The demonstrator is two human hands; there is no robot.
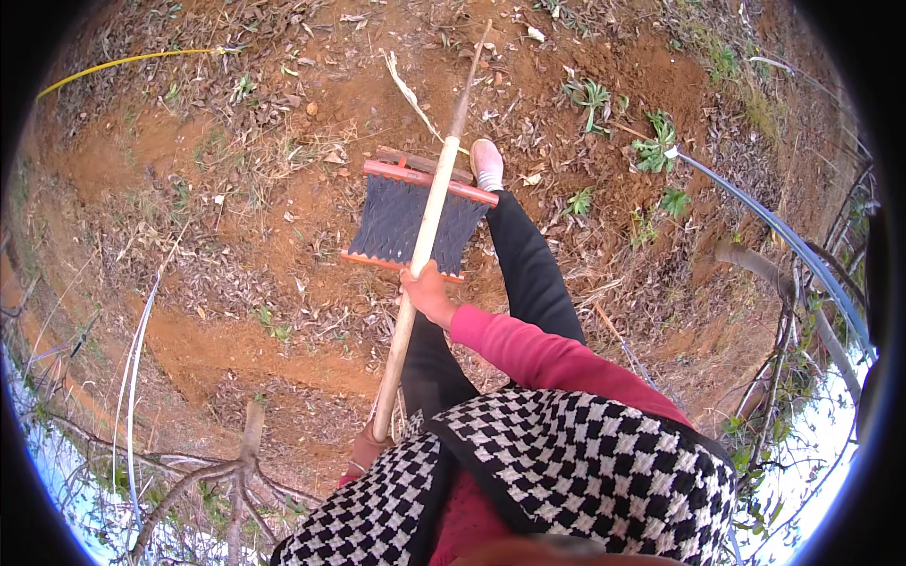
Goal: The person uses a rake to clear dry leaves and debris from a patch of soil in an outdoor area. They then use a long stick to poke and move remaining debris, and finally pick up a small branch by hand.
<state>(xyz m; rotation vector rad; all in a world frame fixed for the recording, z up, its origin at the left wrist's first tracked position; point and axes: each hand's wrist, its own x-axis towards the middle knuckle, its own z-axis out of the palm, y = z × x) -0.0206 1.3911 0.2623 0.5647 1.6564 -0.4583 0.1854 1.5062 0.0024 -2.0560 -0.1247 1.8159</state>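
A long pale wooden pole (pixel 433 203) slants across the middle of the view, its far end running into a narrow, dark, pointed metal tip (pixel 468 85). Around the middle of the shaft, my right hand (pixel 430 293) is wrapped shut. My left hand (pixel 367 447) grips the near end, low beside the checked cloth. Under the pole stands a low stool (pixel 382 219) with a black woven seat and an orange-red frame; whether the pole touches it I cannot tell. A brown piece (pixel 420 160) lies along the stool's far edge.
My shoe (pixel 486 160) is planted just right of the stool. Reddish soil (pixel 283 368) holds dry leaves and small green plants (pixel 656 143). A blue strip (pixel 755 210) arcs on the right, a yellow one (pixel 132 60) at upper left. Bare branches (pixel 247 462) rise at lower left.
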